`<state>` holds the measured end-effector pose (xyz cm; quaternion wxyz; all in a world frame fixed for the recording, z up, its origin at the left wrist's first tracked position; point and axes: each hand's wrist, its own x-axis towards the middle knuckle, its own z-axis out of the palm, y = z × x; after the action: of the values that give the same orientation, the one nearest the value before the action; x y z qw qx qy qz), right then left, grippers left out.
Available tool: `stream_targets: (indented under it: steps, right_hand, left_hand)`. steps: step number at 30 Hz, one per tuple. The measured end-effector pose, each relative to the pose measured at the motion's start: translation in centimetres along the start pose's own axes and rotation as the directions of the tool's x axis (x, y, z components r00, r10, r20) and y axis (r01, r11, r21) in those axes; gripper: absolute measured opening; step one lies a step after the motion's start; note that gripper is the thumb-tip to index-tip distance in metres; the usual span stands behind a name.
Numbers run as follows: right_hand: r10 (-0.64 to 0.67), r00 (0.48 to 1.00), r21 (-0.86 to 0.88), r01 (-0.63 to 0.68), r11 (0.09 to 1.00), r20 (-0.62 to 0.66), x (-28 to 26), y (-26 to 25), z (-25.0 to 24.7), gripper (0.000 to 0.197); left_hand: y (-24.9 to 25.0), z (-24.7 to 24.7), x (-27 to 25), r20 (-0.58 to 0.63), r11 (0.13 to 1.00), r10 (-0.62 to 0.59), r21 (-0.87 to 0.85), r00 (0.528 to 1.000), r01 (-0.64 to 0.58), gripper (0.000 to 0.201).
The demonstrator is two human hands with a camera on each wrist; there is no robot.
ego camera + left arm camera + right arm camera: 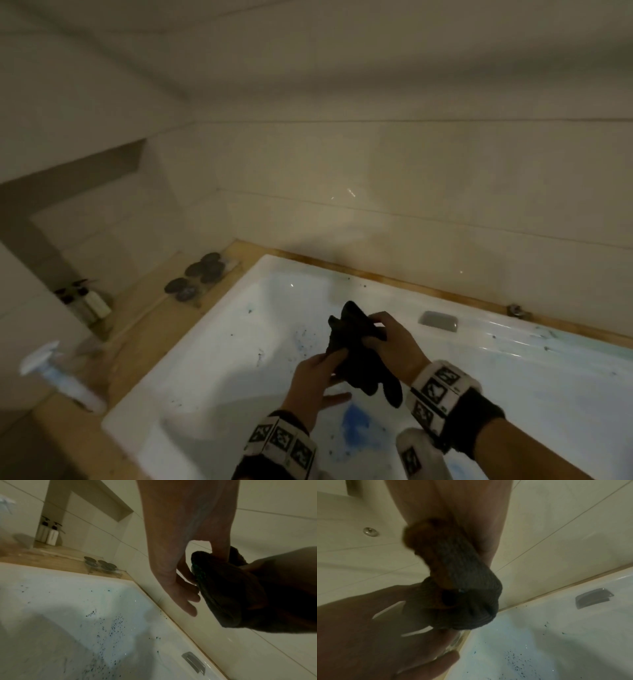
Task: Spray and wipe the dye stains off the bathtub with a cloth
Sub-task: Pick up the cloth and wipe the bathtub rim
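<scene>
Both hands bunch the dark cloth (359, 346) over the bathtub (219, 342): right hand (394, 342) clutching its top, left hand (318, 380) pinching beneath; soft, light, probably best gripped wadded

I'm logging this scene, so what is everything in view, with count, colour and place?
bathtub: one, white, below the hands
dye stains: blue patch and dark specks, tub floor
cloth: one, dark, held above the tub
spray bottle: one, pale, left ledge
pump bottles: two, black-topped, wall niche
dark round items: several, far-left ledge
overflow plate: one, grey, far tub wall
left hand: grips cloth
right hand: grips cloth
</scene>
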<state>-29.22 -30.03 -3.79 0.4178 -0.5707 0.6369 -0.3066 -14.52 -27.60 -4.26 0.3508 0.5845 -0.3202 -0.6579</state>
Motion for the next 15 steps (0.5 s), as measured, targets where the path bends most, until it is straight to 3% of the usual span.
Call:
stream_targets:
  steps: [5,11,12,15]
  right_hand:
    - [0.105,0.994,0.094,-0.106,0.990,0.017,6.1,-2.9,5.6,0.030]
    - [0.242,0.957,-0.040,-0.238,0.970,0.160,14.4,-6.1,12.6,0.085]
    - [0.268,0.951,-0.007,-0.270,0.963,0.153,15.7,-6.4,13.3,0.085]
    - [0.344,0.929,0.135,-0.361,0.923,0.134,18.4,-7.8,14.6,0.046]
  left_hand:
    - [3.6,-6.9,6.3,0.041,0.998,0.003,0.070,0.999,-0.006,0.009]
    - [9.6,-15.7,13.5,0.189,0.950,0.078,0.284,0.979,-0.131,0.017]
    - [10.4,-16.9,14.7,0.215,0.940,0.077,0.309,0.974,-0.142,0.020]
    - [12.8,-19.4,17.8,0.236,0.927,0.056,0.348,0.970,-0.138,0.019]
